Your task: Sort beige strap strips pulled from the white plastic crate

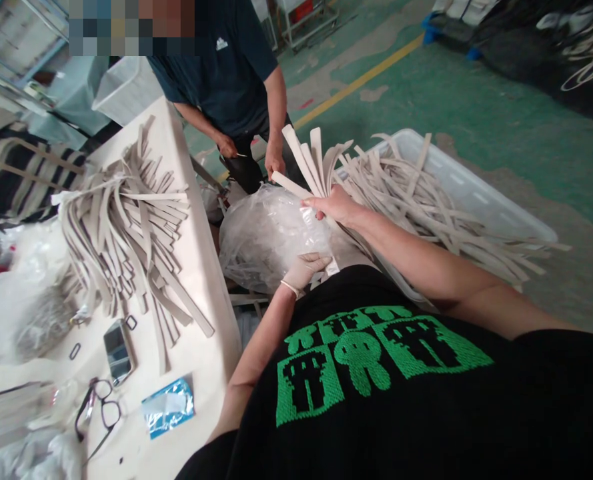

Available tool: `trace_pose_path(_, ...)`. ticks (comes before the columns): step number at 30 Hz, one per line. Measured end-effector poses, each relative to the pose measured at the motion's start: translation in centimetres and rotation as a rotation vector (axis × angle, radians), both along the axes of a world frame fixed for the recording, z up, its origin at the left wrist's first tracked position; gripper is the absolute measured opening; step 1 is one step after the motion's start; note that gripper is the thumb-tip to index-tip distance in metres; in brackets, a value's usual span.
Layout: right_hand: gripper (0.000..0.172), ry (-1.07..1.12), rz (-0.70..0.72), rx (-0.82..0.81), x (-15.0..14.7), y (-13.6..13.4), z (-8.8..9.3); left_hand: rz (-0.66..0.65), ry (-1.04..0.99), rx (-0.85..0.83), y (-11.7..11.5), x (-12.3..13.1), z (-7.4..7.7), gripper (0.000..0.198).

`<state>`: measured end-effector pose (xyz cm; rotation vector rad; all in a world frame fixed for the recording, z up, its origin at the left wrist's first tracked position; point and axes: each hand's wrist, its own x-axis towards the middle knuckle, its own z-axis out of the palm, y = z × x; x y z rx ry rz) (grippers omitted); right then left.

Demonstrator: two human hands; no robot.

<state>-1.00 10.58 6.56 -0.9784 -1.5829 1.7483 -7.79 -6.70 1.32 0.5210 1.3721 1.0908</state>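
My right hand (339,205) is closed around several flat beige webbing straps (316,160), whose ends fan out above my fingers. One strap in the bundle sticks out toward the co-worker. Lower down, close to my shirt, my left hand (306,270) wears a pale glove. Its fingers pinch the end of a whitish strap (332,265); the fingertips show only in part. Just beyond my hands bulges a clear plastic bag (266,233), its contents unclear. To the right, a white plastic crate (501,210) holds a tangle of similar straps (416,193).
A co-worker (221,80) in a dark shirt stands opposite, a thin item in one hand. On the white table (203,373) at left lie a strap pile (126,227), a phone (119,350), glasses (107,403) and a blue packet (169,407). Another white bin (126,90) stands behind.
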Motion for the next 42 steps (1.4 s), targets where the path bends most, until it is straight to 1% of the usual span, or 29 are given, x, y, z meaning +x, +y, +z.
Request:
trace_pose_path(2,0.015,-0.006,0.006,0.006,-0.4,0.0,0.0,-0.024,-0.006,-0.032,0.0,0.1,-0.2,0.05)
trace_pose_path(3,0.014,-0.002,0.011,0.005,-0.6,0.0,0.0,-0.013,-0.022,-0.039,0.0,0.2,-0.3,0.05)
trace_pose_path(5,0.015,0.009,0.016,-0.004,-0.4,0.0,0.1,0.06,-0.086,-0.035,0.1,0.0,-0.3,0.048)
trace_pose_path(7,0.016,0.007,0.01,-0.009,0.5,0.1,0.1,0.189,-0.177,-0.02,0.2,-0.6,-0.2,0.044)
trace_pose_path(9,0.02,-0.022,0.019,-0.014,2.2,-0.2,0.0,0.34,-0.263,-0.014,0.5,-1.6,0.1,0.036)
trace_pose_path(12,0.028,-0.057,0.101,-0.031,5.8,-1.4,-0.4,0.53,-0.347,-0.01,1.1,-3.1,0.8,0.024)
trace_pose_path(14,0.031,-0.082,0.179,-0.04,8.1,-2.7,-0.6,0.605,-0.375,-0.004,1.5,-3.8,1.1,0.021)
trace_pose_path(16,0.033,-0.106,0.248,-0.056,9.9,-4.3,-0.6,0.646,-0.373,0.01,2.0,-4.2,1.3,0.019)
trace_pose_path(19,0.039,-0.143,0.308,-0.049,11.2,-6.2,-0.7,0.658,-0.336,0.038,2.5,-4.0,1.4,0.017)
trace_pose_path(22,0.043,-0.18,0.327,-0.01,11.1,-6.9,-1.0,0.649,-0.316,0.056,2.8,-3.4,1.4,0.022)
trace_pose_path(26,0.043,-0.209,0.328,0.036,10.6,-7.1,-1.6,0.644,-0.303,0.091,2.9,-2.9,1.6,0.026)
trace_pose_path(31,0.039,-0.241,0.338,0.02,10.5,-7.5,-1.6,0.615,-0.274,0.112,3.0,-2.9,1.9,0.032)
trace_pose_path(36,0.038,-0.216,0.311,0.018,10.7,-7.3,-1.8,0.6,-0.252,0.121,2.8,-2.8,1.6,0.033)
trace_pose_path(42,0.037,-0.212,0.284,0.017,10.7,-7.2,-2.2,0.641,-0.311,0.124,2.6,-2.8,1.1,0.029)
